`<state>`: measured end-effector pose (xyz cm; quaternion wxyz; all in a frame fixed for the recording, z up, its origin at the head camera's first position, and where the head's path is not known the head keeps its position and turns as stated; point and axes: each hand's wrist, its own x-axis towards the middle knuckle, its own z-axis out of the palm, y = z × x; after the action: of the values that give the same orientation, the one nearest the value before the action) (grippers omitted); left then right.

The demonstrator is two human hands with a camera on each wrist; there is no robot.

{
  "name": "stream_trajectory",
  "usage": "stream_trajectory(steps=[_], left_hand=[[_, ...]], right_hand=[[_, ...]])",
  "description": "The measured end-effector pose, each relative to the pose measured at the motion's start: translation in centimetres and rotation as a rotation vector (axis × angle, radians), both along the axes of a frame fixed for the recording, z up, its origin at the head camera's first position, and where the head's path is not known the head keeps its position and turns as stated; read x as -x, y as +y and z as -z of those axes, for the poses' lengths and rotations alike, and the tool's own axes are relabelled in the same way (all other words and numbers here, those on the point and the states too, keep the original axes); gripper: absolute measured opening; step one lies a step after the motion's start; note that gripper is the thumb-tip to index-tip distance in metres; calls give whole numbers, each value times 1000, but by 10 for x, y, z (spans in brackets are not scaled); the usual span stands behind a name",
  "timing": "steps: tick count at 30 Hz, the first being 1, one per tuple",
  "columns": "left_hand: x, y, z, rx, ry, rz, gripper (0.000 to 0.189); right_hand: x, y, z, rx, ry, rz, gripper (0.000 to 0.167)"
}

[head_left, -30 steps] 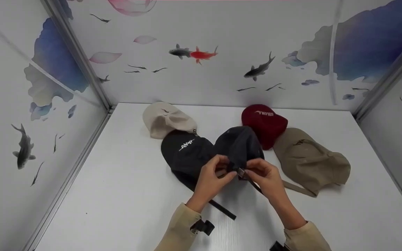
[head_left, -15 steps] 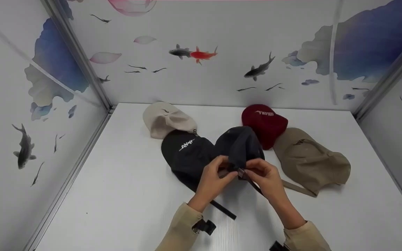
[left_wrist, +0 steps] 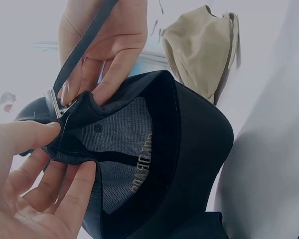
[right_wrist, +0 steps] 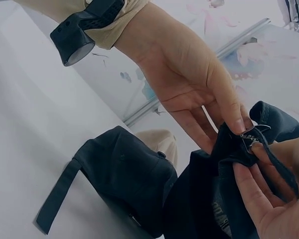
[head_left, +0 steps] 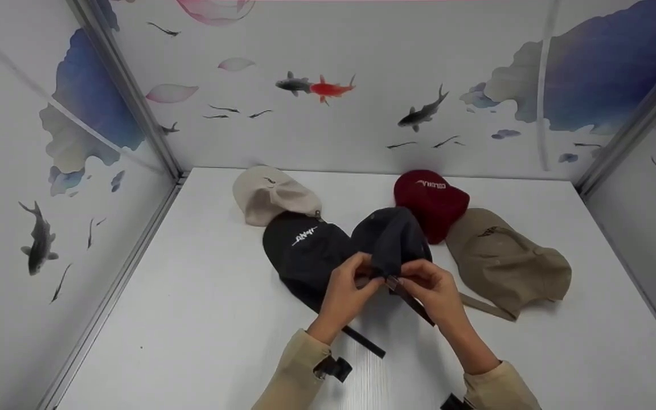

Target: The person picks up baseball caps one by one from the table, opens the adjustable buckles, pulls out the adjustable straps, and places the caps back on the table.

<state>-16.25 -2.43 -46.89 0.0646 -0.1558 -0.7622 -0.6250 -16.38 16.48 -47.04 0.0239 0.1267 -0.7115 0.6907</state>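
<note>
A navy baseball cap point(head_left: 388, 233) is held up between both hands, its mesh-lined inside point(left_wrist: 122, 134) facing the left wrist camera. At its back edge sits a metal buckle point(left_wrist: 54, 103), with a dark strap point(left_wrist: 84, 47) running out of it. My left hand point(head_left: 344, 296) pinches the cap's cloth beside the buckle, thumb against fingers. From the other side my right hand point(head_left: 436, 290) pinches the cap at the buckle, and the strap's loose part hangs by its palm. Some right fingertips are hidden behind cloth in the left wrist view.
A black cap point(head_left: 305, 250) with its strap point(head_left: 365, 343) trailing lies left of the held cap. A cream cap point(head_left: 274, 196) is behind it. To the right are a dark red cap point(head_left: 430, 199) and a khaki cap point(head_left: 504, 262). Printed walls enclose the white table point(head_left: 203, 341).
The strap hanging from the buckle has swung, showing broader and with its lower end now in sight beside the right hand. Both hands stay at nearly the same spot.
</note>
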Motion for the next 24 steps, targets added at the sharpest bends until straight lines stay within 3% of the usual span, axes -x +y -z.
stream_trajectory(steps=[15, 24], left_hand=[[2, -5, -1, 1, -4, -32, 20], [4, -7, 1, -29, -12, -40, 21]], right_hand=[[-1, 1, -1, 10, 46, 2, 15], [-2, 1, -3, -28, -9, 26, 15]])
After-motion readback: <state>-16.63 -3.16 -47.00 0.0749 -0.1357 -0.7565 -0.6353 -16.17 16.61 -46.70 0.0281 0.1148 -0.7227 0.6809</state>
